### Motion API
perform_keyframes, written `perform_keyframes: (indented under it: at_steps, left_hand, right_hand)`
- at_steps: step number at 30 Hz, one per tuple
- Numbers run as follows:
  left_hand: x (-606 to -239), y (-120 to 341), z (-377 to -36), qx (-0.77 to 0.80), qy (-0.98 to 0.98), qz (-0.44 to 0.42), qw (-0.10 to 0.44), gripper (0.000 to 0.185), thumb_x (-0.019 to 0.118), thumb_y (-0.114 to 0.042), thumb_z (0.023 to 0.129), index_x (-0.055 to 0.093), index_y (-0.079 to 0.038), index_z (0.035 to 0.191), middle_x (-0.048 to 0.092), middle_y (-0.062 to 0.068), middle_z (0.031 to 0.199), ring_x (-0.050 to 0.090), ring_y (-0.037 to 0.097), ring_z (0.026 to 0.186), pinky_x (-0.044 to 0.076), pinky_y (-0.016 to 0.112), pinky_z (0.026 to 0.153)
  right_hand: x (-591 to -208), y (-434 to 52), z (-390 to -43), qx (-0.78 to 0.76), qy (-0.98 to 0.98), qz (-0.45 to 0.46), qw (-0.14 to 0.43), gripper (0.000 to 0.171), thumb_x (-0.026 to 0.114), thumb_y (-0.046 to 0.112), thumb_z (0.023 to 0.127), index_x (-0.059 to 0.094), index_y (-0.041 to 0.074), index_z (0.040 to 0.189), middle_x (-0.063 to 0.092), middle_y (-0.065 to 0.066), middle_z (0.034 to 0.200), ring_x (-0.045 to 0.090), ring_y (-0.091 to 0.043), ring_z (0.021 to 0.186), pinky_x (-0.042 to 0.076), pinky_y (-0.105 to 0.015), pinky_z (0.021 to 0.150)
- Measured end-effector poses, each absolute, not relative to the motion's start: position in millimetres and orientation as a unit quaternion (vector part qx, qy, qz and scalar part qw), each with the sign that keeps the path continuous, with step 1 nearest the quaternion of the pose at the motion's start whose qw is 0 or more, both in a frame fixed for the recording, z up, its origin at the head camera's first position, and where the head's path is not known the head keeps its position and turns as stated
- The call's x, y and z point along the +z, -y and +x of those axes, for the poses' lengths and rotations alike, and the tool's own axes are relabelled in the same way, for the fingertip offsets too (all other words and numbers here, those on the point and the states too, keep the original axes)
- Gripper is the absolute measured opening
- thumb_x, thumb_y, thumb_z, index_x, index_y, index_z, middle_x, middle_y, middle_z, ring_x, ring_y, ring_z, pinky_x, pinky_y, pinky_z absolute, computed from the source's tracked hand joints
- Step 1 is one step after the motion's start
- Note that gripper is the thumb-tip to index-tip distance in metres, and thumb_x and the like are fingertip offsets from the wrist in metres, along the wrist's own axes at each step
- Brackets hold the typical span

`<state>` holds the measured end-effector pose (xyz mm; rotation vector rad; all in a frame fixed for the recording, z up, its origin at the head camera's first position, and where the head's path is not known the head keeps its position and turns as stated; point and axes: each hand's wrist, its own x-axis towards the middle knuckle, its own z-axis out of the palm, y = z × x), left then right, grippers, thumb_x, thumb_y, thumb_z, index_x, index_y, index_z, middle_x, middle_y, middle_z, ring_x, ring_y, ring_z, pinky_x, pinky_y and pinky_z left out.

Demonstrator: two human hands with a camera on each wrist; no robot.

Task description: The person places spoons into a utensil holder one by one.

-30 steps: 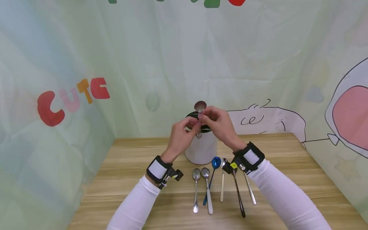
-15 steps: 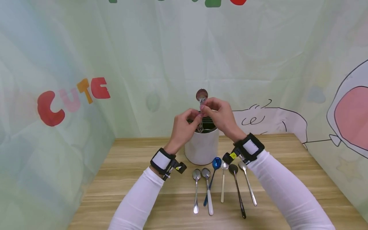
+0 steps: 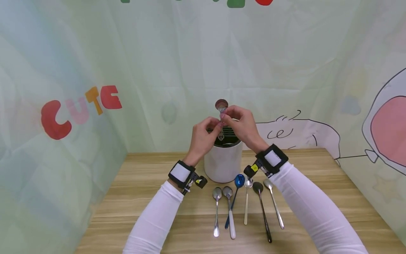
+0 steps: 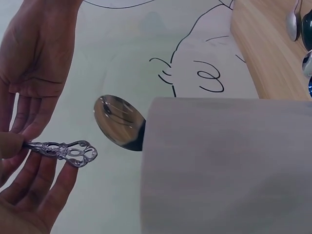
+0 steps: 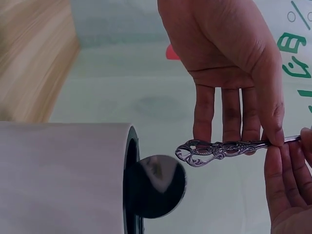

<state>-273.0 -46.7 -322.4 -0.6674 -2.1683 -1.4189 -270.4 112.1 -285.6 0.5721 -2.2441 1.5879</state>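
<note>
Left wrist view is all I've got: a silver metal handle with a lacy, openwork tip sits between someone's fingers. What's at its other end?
Observer: The head view shows the bowl of a silver metal spoon, sticking up where the right hand pinches it.

Visitor: Then what's the big greyish-white wall beside it?

Observer: The side of a white cylindrical container, standing upright on the light wooden table.

Visitor: And that scrap of shiny blue at my right edge?

Observer: In the head view, it's a glossy blue metal spoon, its handle crossing that of a silver spoon with a white handle.
</note>
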Motion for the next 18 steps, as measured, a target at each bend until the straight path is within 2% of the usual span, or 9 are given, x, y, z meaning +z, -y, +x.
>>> perform_keyframes:
  at_steps: [3, 8, 13, 18]
  left_hand:
    - [-326, 47, -277, -0.513, 0.792, -0.239, 0.23, 0.018, 0.064, -0.022, 0.096, 0.069, -0.005, 0.1, 0.073, 0.01, 0.094, 0.068, 0.02, 0.085, 0.054, 0.03, 0.072]
    - [-334, 47, -283, -0.51, 0.799, -0.232, 0.22, 0.017, 0.065, -0.022, 0.095, 0.069, -0.006, 0.101, 0.073, 0.009, 0.095, 0.068, 0.02, 0.087, 0.054, 0.032, 0.076]
    - [-343, 48, -288, -0.505, 0.804, -0.23, 0.215, 0.016, 0.065, -0.021, 0.095, 0.069, -0.007, 0.101, 0.073, 0.008, 0.094, 0.069, 0.02, 0.087, 0.055, 0.036, 0.077]
    - [-352, 49, -291, -0.5, 0.808, -0.229, 0.211, 0.014, 0.066, -0.021, 0.094, 0.07, -0.008, 0.1, 0.073, 0.008, 0.094, 0.069, 0.02, 0.088, 0.056, 0.037, 0.078]
  right_hand:
    - [-289, -113, -275, 0.553, 0.792, 0.201, 0.163, 0.018, 0.065, 0.021, 0.095, 0.068, 0.004, 0.101, 0.07, -0.014, 0.099, 0.067, -0.021, 0.101, 0.053, -0.041, 0.097]
    - [-299, -115, -280, 0.549, 0.798, 0.198, 0.149, 0.016, 0.065, 0.02, 0.095, 0.067, 0.006, 0.101, 0.071, -0.013, 0.102, 0.067, -0.023, 0.105, 0.051, -0.044, 0.099]
    - [-308, -115, -284, 0.548, 0.803, 0.191, 0.137, 0.015, 0.065, 0.019, 0.095, 0.066, 0.007, 0.103, 0.072, -0.013, 0.104, 0.068, -0.023, 0.105, 0.054, -0.042, 0.094]
    - [-316, -116, -288, 0.556, 0.799, 0.194, 0.123, 0.011, 0.064, 0.014, 0.095, 0.065, 0.005, 0.102, 0.072, -0.014, 0.103, 0.07, -0.024, 0.097, 0.057, -0.04, 0.088]
